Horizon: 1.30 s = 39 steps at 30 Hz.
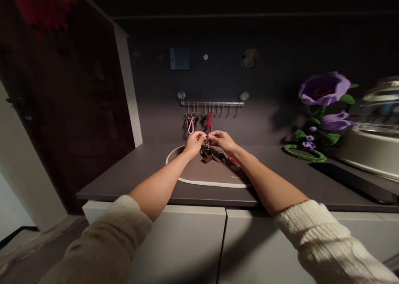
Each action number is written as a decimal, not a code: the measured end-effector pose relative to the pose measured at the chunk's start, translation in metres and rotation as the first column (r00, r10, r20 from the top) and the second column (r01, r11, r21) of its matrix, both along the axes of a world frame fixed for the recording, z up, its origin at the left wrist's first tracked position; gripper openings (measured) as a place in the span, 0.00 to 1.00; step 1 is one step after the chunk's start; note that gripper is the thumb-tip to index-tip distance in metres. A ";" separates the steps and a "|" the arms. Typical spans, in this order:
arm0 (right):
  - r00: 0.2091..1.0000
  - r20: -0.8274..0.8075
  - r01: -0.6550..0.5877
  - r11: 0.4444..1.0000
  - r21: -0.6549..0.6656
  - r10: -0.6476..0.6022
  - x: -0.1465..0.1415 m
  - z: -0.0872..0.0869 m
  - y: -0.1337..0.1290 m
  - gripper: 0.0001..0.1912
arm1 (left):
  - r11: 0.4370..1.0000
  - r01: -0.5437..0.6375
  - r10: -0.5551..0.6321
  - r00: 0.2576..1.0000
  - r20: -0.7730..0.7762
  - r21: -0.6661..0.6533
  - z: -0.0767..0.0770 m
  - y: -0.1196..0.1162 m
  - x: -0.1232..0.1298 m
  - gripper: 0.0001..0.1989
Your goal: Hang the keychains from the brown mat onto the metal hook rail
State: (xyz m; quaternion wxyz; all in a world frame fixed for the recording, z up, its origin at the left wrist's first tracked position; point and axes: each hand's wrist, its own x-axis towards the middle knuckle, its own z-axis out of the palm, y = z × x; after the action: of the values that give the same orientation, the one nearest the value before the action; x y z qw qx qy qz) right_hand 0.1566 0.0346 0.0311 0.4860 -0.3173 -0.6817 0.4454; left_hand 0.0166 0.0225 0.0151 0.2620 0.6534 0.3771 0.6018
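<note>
My left hand (195, 145) and my right hand (222, 140) meet above a brown mat with a pale rim (199, 183). Both are closed in a pinch on a small metal key ring (206, 135), its details partly hidden by the fingers. Just below the hands, a cluster of keys and a brown block-shaped tag (206, 159) lie on the mat. Something red (232, 160) lies by my right wrist, partly covered by it. Behind the hands, a red strap (209, 120) and a pink loop keychain (191, 126) hang with other keys from a clear hook rail (213, 104).
The grey counter (124, 180) runs along a dark wall above white cabinet doors (181, 238). To the right stand purple artificial flowers (324, 89) with a green ring base, a long black flat object (352, 182) and a large cream appliance (370, 147). A dark door (71, 89) is at left.
</note>
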 end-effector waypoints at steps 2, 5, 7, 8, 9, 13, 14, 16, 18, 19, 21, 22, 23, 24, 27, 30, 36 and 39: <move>1.000 -0.015 0.009 1.000 0.008 -0.008 -0.001 -0.001 0.001 0.18 | 1.000 0.002 -0.002 1.000 0.005 -0.009 0.000 0.000 0.001 0.08; 0.998 -0.045 0.038 0.998 0.048 -0.036 -0.002 -0.003 0.004 0.19 | 1.000 0.011 -0.011 1.000 0.009 0.002 0.000 -0.001 0.002 0.08; 0.997 -0.058 0.058 0.996 0.074 -0.053 -0.002 -0.003 0.005 0.19 | 1.000 0.011 -0.011 1.000 0.000 0.020 0.000 -0.002 0.003 0.08; 0.996 -0.062 0.065 0.995 0.081 -0.060 -0.002 -0.003 0.005 0.18 | 0.999 0.010 -0.010 1.000 -0.008 0.031 0.000 -0.002 0.003 0.09; 0.996 -0.067 0.069 0.994 0.083 -0.063 -0.002 -0.003 0.005 0.18 | 0.999 0.008 -0.007 1.000 -0.013 0.044 -0.001 -0.002 0.003 0.09; 0.989 -0.129 0.075 0.996 0.048 -0.068 0.001 0.000 0.003 0.19 | 0.998 -0.009 0.011 1.000 -0.029 0.065 -0.003 0.000 0.003 0.10; 0.986 -0.153 0.073 0.997 0.034 -0.067 0.002 0.001 0.003 0.19 | 0.997 -0.019 0.022 0.999 -0.040 0.068 -0.005 0.001 0.003 0.10; 0.979 -0.194 0.072 0.997 0.006 -0.069 0.004 0.003 0.003 0.18 | 0.995 -0.045 0.051 0.996 -0.076 0.085 -0.008 0.004 0.003 0.09; 0.970 -0.228 0.083 0.996 -0.020 -0.086 0.005 0.006 0.003 0.17 | 0.992 -0.065 0.078 0.990 -0.120 0.112 -0.011 0.006 0.002 0.09; 0.966 -0.241 0.091 0.995 -0.035 -0.097 0.006 0.008 0.004 0.16 | 0.989 -0.072 0.090 0.985 -0.145 0.126 -0.013 0.007 0.001 0.09; 0.954 -0.275 0.109 0.992 -0.067 -0.123 0.006 0.014 0.005 0.13 | 0.984 -0.087 0.118 0.973 -0.200 0.156 -0.015 0.009 0.000 0.09; 0.945 -0.297 0.119 0.989 -0.085 -0.139 0.006 0.018 0.007 0.11 | 0.980 -0.099 0.137 0.964 -0.228 0.171 -0.016 0.010 -0.001 0.09; 0.934 -0.320 0.129 0.986 -0.105 -0.156 0.005 0.022 0.008 0.09 | 0.976 -0.114 0.159 0.954 -0.253 0.184 -0.016 0.010 -0.002 0.10; 0.923 -0.344 0.140 0.982 -0.124 -0.175 0.005 0.026 0.010 0.08 | 0.973 -0.130 0.180 0.944 -0.275 0.193 -0.017 0.010 -0.002 0.10; 0.894 -0.403 0.145 0.977 -0.157 -0.198 0.002 0.038 0.015 0.04 | 0.967 -0.169 0.224 0.922 -0.315 0.193 -0.018 0.011 -0.004 0.11; 0.875 -0.439 0.144 0.975 -0.169 -0.206 -0.001 0.049 0.022 0.06 | 0.965 -0.192 0.242 0.913 -0.328 0.179 -0.018 0.012 -0.004 0.11; 0.824 -0.510 0.164 0.965 -0.206 -0.248 -0.010 0.062 0.036 0.08 | 0.969 -0.181 0.227 0.922 -0.313 0.170 -0.019 0.012 -0.003 0.11; 0.818 -0.518 0.160 0.964 -0.211 -0.249 -0.014 0.066 0.041 0.08 | 0.973 -0.166 0.209 0.931 -0.300 0.162 -0.020 0.013 -0.003 0.11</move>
State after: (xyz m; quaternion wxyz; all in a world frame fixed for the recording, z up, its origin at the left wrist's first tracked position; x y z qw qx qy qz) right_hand 0.1427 0.0759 0.0969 0.6766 -0.2879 -0.4416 0.5141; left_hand 0.0137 0.0359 -0.0048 0.0954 0.7182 0.4336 0.5358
